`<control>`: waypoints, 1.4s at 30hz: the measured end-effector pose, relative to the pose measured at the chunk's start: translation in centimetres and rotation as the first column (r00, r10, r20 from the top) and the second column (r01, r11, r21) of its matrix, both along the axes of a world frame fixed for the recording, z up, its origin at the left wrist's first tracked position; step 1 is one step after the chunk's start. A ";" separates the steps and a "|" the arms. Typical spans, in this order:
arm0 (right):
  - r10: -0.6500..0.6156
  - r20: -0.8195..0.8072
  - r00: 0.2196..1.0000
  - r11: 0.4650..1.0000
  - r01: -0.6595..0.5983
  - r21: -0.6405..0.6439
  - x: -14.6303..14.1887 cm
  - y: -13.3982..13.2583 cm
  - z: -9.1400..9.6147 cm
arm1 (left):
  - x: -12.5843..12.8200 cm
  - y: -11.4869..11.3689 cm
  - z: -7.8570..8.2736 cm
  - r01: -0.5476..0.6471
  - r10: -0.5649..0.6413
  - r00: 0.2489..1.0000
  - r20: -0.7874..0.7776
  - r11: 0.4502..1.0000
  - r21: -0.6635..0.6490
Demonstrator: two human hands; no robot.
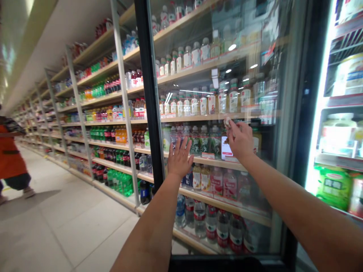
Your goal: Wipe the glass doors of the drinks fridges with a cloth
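Observation:
A glass cooler door point(195, 170) with a black frame stands swung out in front of me. My left hand point(180, 156) is open against the pane near the left side of the frame, fingers spread. Higher up and to the right, my right hand point(241, 139) is closed around a crumpled whitish cloth point(227, 122) at the glass. Only a small bit of the cloth shows past my fingers. Just below it, partly behind that hand, is a white sticker point(227, 151) with a red mark. Bottles on shelves show through the pane, along with reflected ceiling lights.
Long shelves point(112, 122) of bottled drinks run down the left side. A person in an orange garment point(10, 156) is on the tiled floor point(53, 226) at far left. On the right, the lit cooler holds white-lidded tubs point(338, 130) and a green package point(333, 187).

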State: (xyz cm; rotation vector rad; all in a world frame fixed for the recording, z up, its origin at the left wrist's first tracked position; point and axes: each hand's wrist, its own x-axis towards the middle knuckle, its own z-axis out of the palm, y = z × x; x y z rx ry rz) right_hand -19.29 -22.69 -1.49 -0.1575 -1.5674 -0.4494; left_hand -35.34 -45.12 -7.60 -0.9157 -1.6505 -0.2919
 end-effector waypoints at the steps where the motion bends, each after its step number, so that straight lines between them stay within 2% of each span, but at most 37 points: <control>1: -0.007 -0.017 1.000 1.000 0.007 -0.011 0.0 0.0 -0.3 | 0.0 0.0 0.0 -0.001 0.001 1.000 -0.001 1.000 0.000; 3: -0.001 0.141 0.990 0.990 -0.019 0.139 0.2 -0.3 -1.1 | 0.1 0.0 0.0 -0.001 0.001 1.000 -0.004 1.000 0.001; 5: -0.014 0.357 0.934 0.945 -0.105 0.310 0.4 -0.7 -2.0 | 0.2 0.0 0.0 -0.004 0.004 1.000 -0.003 1.000 0.003; 6: -0.017 0.403 0.915 0.932 -0.131 0.338 0.5 -0.7 -2.3 | 0.2 0.0 0.0 -0.006 0.006 1.000 -0.001 1.000 0.003; 8: 0.018 0.333 0.943 0.961 -0.107 0.253 0.6 -0.6 -2.6 | 0.3 -0.1 0.0 -0.009 0.009 1.000 0.004 1.000 0.001; 10: 0.054 0.112 0.992 0.996 -0.061 0.059 0.6 -0.4 -2.8 | 0.5 -0.2 -0.1 -0.013 0.013 1.000 0.002 1.000 0.004; 11: 0.055 0.033 0.998 0.998 -0.055 -0.007 0.7 -0.4 -2.9 | 0.7 -0.3 -0.1 -0.016 0.016 1.000 -0.002 1.000 0.005; 12: 0.059 0.016 0.998 0.998 -0.059 -0.020 0.7 -0.4 -3.2 | 0.8 -0.4 -0.1 -0.021 0.021 1.000 -0.005 1.000 0.006; 13: 0.068 0.068 0.995 0.997 -0.070 0.026 0.8 -0.5 -3.4 | 1.0 -0.5 -0.2 -0.027 0.027 1.000 -0.007 1.000 0.007; 15: 0.058 0.289 0.956 0.975 -0.116 0.188 1.2 -0.7 -3.9 | 1.5 -0.7 -0.2 -0.043 0.043 0.999 0.000 0.999 0.004; 16: 0.046 0.368 0.929 0.961 -0.142 0.237 1.4 -0.8 -3.9 | 1.8 -0.9 -0.1 -0.050 0.050 0.999 0.007 0.999 0.000; 17: 0.049 0.383 0.922 0.961 -0.149 0.234 1.6 -0.8 -3.8 | 2.1 -1.0 -0.1 -0.057 0.057 0.998 0.017 0.998 -0.006; 19: 0.091 0.196 0.976 0.991 -0.107 0.075 1.9 -0.7 -3.3 | 2.7 -1.2 -0.1 -0.066 0.066 0.997 0.040 0.998 -0.020; 21: 0.081 -0.046 0.996 0.991 -0.085 -0.107 2.1 -0.7 -2.9 | 3.2 -1.5 0.0 -0.066 0.067 0.996 0.061 0.997 -0.028; 22: 0.073 -0.064 0.995 0.989 -0.081 -0.122 2.3 -0.8 -2.9 | 3.4 -1.6 0.0 -0.062 0.064 0.996 0.067 0.998 -0.028; 23: 0.078 0.004 0.997 0.994 -0.078 -0.070 2.4 -1.0 -2.9 | 3.6 -1.7 0.0 -0.058 0.059 0.996 0.069 0.998 -0.025; 25: 0.081 0.281 0.956 0.986 -0.118 0.117 2.7 -1.5 -3.3 | 3.9 -1.8 0.1 -0.048 0.049 0.997 0.064 0.999 -0.018; 26: 0.074 0.380 0.922 0.973 -0.149 0.174 2.9 -1.7 -3.5 | 4.0 -1.9 0.1 -0.045 0.046 0.997 0.061 0.999 -0.017; 27: 0.077 0.404 0.911 0.971 -0.161 0.178 3.0 -1.8 -3.6 | 4.2 -1.9 0.1 -0.045 0.046 0.997 0.059 0.999 -0.016; 28: 0.089 0.354 0.931 0.980 -0.145 0.133 3.1 -1.9 -3.6 | 4.4 -2.0 0.1 -0.048 0.049 0.997 0.058 0.999 -0.015; 31: 0.067 0.059 0.996 0.996 -0.063 -0.063 3.2 -2.0 -3.7 | 4.8 -2.2 0.2 -0.060 0.061 0.997 0.054 0.998 -0.020; 32: 0.055 0.052 0.997 0.997 -0.052 -0.054 3.2 -2.1 -3.7 | 5.0 -2.3 0.2 -0.064 0.065 0.997 0.051 0.998 -0.021; 33: 0.052 0.111 0.992 0.999 -0.053 0.005 3.2 -2.2 -3.7 | 5.2 -2.4 0.2 -0.067 0.068 0.997 0.046 0.998 -0.023; 35: 0.048 0.308 0.950 0.983 -0.100 0.156 3.3 -2.4 -3.8 | 5.5 -2.6 0.1 -0.071 0.072 0.997 0.036 0.997 -0.025; 36: 0.053 0.358 0.932 0.975 -0.127 0.185 3.3 -2.5 -3.7 | 5.6 -2.7 0.1 -0.075 0.075 0.997 0.032 0.997 -0.024; 37: 0.072 0.344 0.936 0.978 -0.135 0.162 3.3 -2.6 -3.6 | 5.8 -2.8 0.1 -0.078 0.078 0.996 0.030 0.997 -0.023; 40: 0.107 0.050 0.993 0.992 -0.104 -0.067 3.4 -2.6 -3.2 | 6.1 -2.8 0.0 -0.087 0.088 0.996 0.036 0.996 -0.021; 41: 0.098 0.003 0.995 0.991 -0.097 -0.096 3.5 -2.7 -3.1 | 6.3 -2.8 0.0 -0.088 0.089 0.995 0.038 0.996 -0.021; 42: 0.094 0.032 0.995 0.993 -0.091 -0.068 3.5 -2.7 -3.2 | 6.4 -2.8 0.1 -0.087 0.088 0.995 0.041 0.996 -0.021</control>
